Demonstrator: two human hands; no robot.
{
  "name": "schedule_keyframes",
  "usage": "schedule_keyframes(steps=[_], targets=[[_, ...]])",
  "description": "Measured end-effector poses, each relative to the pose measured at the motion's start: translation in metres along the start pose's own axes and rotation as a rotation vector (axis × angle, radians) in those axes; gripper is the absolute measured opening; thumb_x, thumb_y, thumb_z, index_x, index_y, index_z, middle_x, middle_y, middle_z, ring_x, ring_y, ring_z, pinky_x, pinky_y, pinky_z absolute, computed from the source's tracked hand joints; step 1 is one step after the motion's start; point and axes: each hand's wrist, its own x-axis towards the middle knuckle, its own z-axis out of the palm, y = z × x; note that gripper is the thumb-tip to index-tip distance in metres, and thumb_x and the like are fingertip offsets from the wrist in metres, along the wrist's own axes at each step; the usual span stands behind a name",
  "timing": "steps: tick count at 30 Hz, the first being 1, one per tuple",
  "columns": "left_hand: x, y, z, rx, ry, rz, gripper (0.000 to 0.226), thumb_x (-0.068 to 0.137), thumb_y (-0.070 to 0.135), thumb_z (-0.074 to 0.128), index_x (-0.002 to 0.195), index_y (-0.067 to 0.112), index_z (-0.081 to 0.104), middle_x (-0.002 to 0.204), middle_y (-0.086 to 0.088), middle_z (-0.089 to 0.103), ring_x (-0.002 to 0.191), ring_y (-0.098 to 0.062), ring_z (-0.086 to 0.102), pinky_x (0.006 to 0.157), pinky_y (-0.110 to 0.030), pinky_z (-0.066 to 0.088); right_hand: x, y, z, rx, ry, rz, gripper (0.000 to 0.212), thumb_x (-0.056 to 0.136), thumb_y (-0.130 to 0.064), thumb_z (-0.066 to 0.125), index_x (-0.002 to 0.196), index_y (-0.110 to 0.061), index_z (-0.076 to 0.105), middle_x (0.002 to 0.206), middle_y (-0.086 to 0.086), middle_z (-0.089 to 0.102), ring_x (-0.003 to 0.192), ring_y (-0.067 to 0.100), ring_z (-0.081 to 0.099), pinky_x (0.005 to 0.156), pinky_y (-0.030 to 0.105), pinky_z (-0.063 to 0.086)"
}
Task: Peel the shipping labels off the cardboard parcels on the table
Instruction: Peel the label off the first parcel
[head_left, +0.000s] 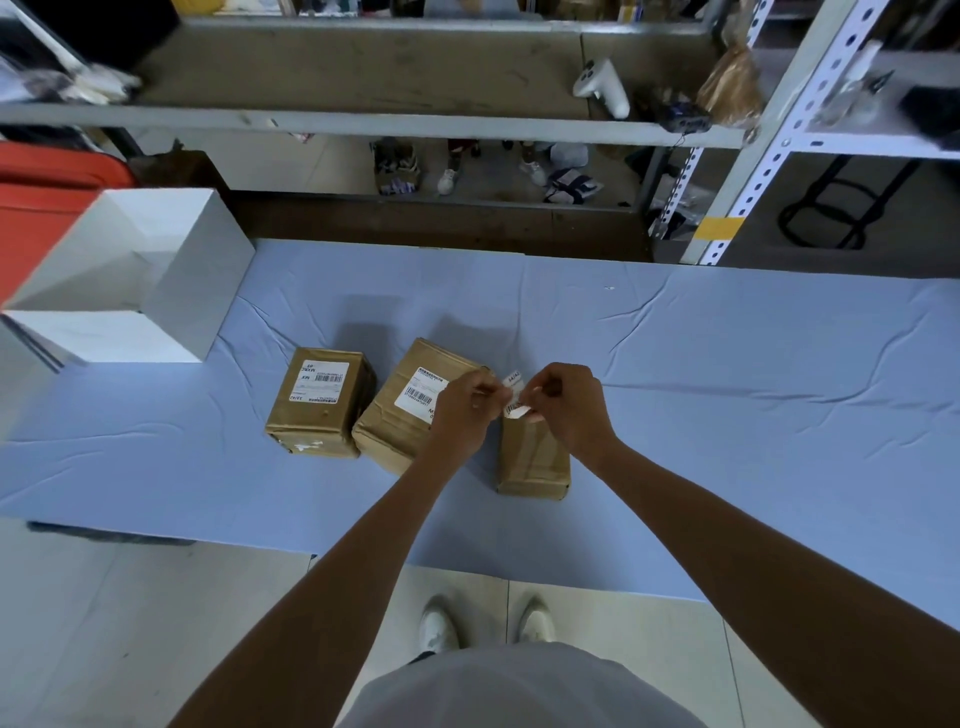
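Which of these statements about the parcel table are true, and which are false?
1. A left parcel, middle parcel and right parcel stand on the blue cloth. True.
2. The left hand and right hand both pinch the right parcel's label. True.
3. The left parcel's top is bare. False: the left parcel's label is stuck on top.
4. The white box sits right of the parcels. False: it sits to their left.

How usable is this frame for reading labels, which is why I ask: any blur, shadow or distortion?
Head view: left label and middle label show clear barcodes; the third label is half hidden by the left hand and right hand; the shelf blurs toward the corners; soft shadows on the blue cloth.
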Motion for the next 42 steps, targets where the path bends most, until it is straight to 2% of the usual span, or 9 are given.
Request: schedule_keyframes(steps=[3,6,11,16,21,27,33,37,42], targets=[[0.000,0.004,-0.001,0.071,0.038,0.050,0.012,0.086,0.015,0.066,0.088,0.004,0.066,0.086,-0.006,0.069,0.073,-0.009,0.059,0.061,-0.004,0.042,-0.003,-0.006,0.006,0.065,0.030,-0.011,0.004,0.072,-0.003,0.074,0.075,-0.004,0.073,0.068,0.009,0.071,0.059,0.010,0.069,0.054,0.016,0.051],[0.001,0.001,-0.004,0.080,0.100,0.038,0.018,0.083,0.022,0.071,0.084,0.004,0.069,0.079,-0.001,0.069,0.070,-0.008,0.060,0.059,-0.004,0.041,-0.005,-0.007,0.011,0.111,-0.040,-0.032,0.015,0.068,-0.013,0.080,0.083,-0.013,0.078,0.075,0.004,0.074,0.071,0.017,0.071,0.067,0.025,0.056],[-0.002,0.001,-0.009,-0.169,0.161,-0.044,0.029,0.076,0.013,0.078,0.100,0.007,0.062,0.084,-0.002,0.070,0.076,-0.007,0.065,0.066,-0.014,0.050,-0.002,-0.012,0.007,-0.099,-0.129,-0.209,0.013,0.071,-0.012,0.078,0.084,-0.014,0.078,0.071,0.001,0.074,0.056,0.001,0.061,0.057,0.009,0.045],[-0.004,0.002,-0.012,-0.288,0.005,-0.040,0.007,0.084,0.001,0.066,0.091,0.002,0.070,0.069,0.000,0.072,0.068,-0.011,0.071,0.065,-0.021,0.056,-0.001,-0.018,0.007,-0.205,-0.111,-0.287,0.014,0.078,0.002,0.063,0.084,-0.004,0.073,0.076,0.005,0.070,0.062,0.001,0.058,0.058,0.005,0.043],[-0.003,0.012,-0.017,-0.272,-0.037,-0.013,0.011,0.091,0.005,0.059,0.089,0.001,0.069,0.058,0.011,0.068,0.061,0.001,0.066,0.062,-0.010,0.048,-0.002,-0.023,0.012,-0.155,0.014,-0.290,0.013,0.083,-0.007,0.061,0.073,-0.004,0.068,0.078,0.007,0.066,0.072,0.016,0.059,0.066,0.027,0.047],[0.000,0.018,-0.017,-0.410,0.054,-0.074,0.010,0.083,0.008,0.069,0.091,0.003,0.071,0.064,0.011,0.072,0.065,-0.003,0.069,0.067,-0.015,0.052,0.003,-0.035,0.019,-0.190,0.081,-0.307,0.019,0.082,0.003,0.054,0.079,-0.008,0.070,0.079,0.002,0.067,0.069,0.005,0.055,0.062,0.006,0.040],[-0.005,0.030,-0.007,-0.099,0.269,0.006,0.014,0.074,0.019,0.079,0.081,0.007,0.073,0.065,0.006,0.065,0.057,0.003,0.059,0.059,-0.006,0.044,0.000,-0.029,0.023,0.000,0.156,-0.119,0.024,0.078,0.005,0.061,0.086,-0.017,0.058,0.076,0.000,0.064,0.072,0.017,0.065,0.068,0.042,0.059],[-0.004,0.030,-0.013,-0.194,0.373,-0.030,0.007,0.075,0.006,0.074,0.073,0.012,0.071,0.067,0.008,0.066,0.067,-0.003,0.064,0.067,-0.015,0.050,-0.003,-0.046,0.028,0.048,0.135,-0.196,0.018,0.080,0.006,0.060,0.086,-0.007,0.069,0.080,0.006,0.070,0.076,0.017,0.068,0.072,0.037,0.060],[-0.004,0.036,-0.017,-0.093,0.376,0.004,0.002,0.079,0.009,0.072,0.077,0.009,0.073,0.068,0.007,0.067,0.064,-0.002,0.061,0.058,-0.005,0.043,0.000,-0.050,0.024,0.147,0.149,-0.170,0.008,0.079,0.000,0.069,0.084,-0.006,0.071,0.074,0.006,0.071,0.070,0.017,0.071,0.070,0.037,0.061]])
